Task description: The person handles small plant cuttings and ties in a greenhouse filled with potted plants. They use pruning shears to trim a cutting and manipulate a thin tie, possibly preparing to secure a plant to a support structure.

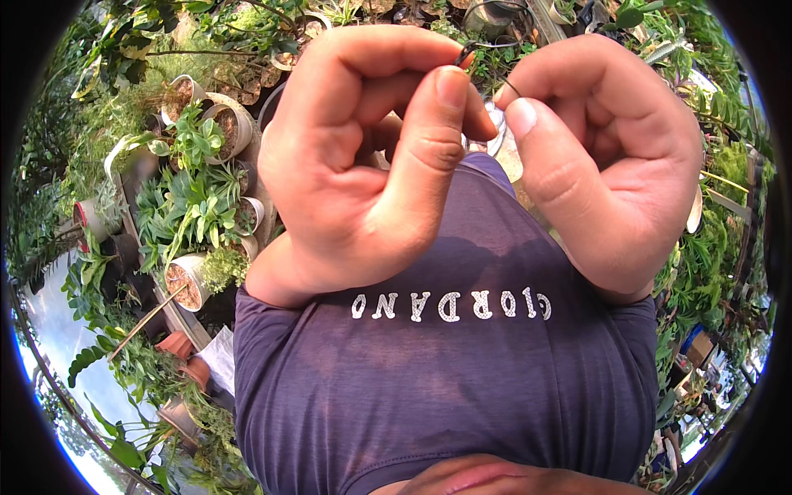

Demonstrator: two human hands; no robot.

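My left hand (371, 161) is raised before my chest, its thumb and index finger pinching a thin dark cord or wire (465, 53) where it is bunched or twisted. Just to the right, my right hand (600, 161) grips a thin strand of what looks like the same material between thumb and index finger. The fingertips of the two hands are a short way apart. A thin loop curves above them, partly lost against the plants. Whether the loop and both held parts are one piece, I cannot tell.
Potted plants crowd the left, among them a white pot (187, 281) with a stick leaning by it and terracotta-coloured pots (176, 344). Dense foliage (693, 272) stands at the right. A grey post or beam (549, 21) lies beyond my hands.
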